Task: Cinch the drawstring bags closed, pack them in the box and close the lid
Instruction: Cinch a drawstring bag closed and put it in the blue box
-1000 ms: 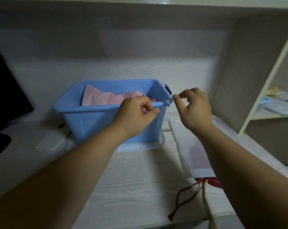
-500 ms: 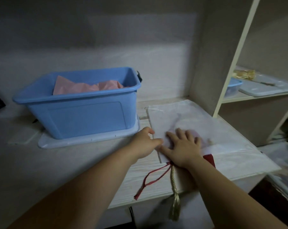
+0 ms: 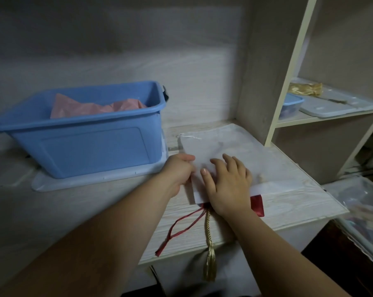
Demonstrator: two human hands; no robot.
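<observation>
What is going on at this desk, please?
A person is handling a flat white bag on the desk, right of the blue box. The left hand grips the bag's left edge; the right hand presses flat on it. A pink bag lies in the box, which stands on a lid. A red cord and a gold cord trail toward the desk edge.

Both bare forearms reach forward from the near side and converge. The left hand (image 3: 178,171) is curled, thumb on top, pinching the left edge of the white bag (image 3: 245,142). Just to its right, the right hand (image 3: 229,185) lies palm down, fingers straight and spread.
</observation>
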